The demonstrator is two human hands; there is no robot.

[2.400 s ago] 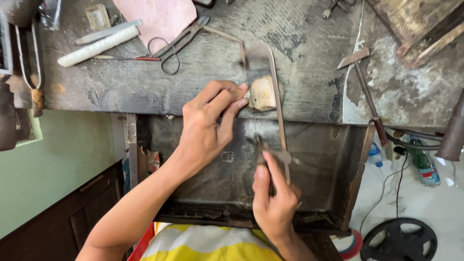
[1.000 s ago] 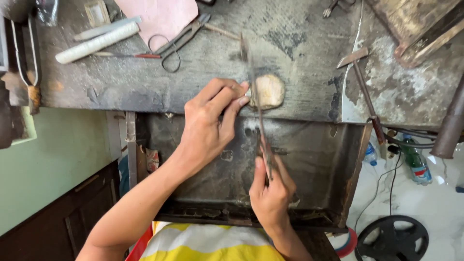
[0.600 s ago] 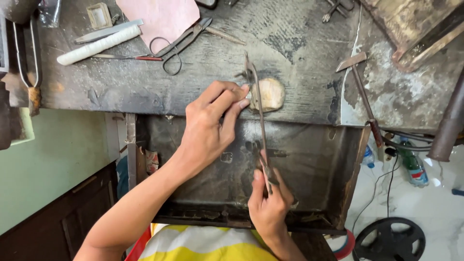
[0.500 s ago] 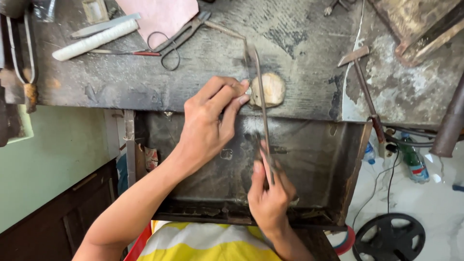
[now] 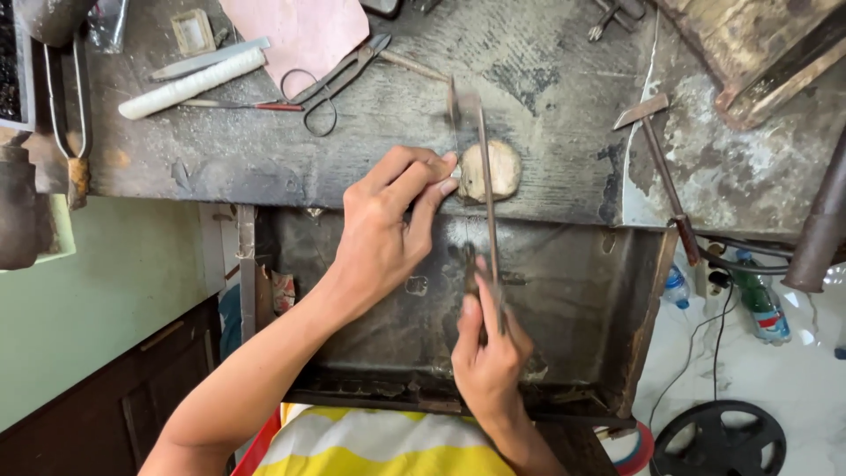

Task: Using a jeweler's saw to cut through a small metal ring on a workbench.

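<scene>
My left hand (image 5: 392,225) rests on the front edge of a worn workbench (image 5: 529,70), its fingertips pressing a small piece against a round pale wooden peg (image 5: 502,169); the piece itself is too small to make out. My right hand (image 5: 489,361) grips the handle of a thin metal frame saw (image 5: 483,150), index finger stretched along it. The saw stands upright beside the peg, its upper part blurred by motion. Below both hands lies an open dark metal tray drawer (image 5: 582,308).
Shears (image 5: 339,75), a white rolled stick (image 5: 189,84), a flat file (image 5: 207,57) and a pink sheet (image 5: 304,31) lie at the back of the bench. A small hammer (image 5: 661,167) lies to the right. Bottles (image 5: 758,304) and a black disc (image 5: 718,441) are on the floor.
The saw has been stroking up and down beside the peg, my right hand moving with it. My left hand has stayed pressed at the peg.
</scene>
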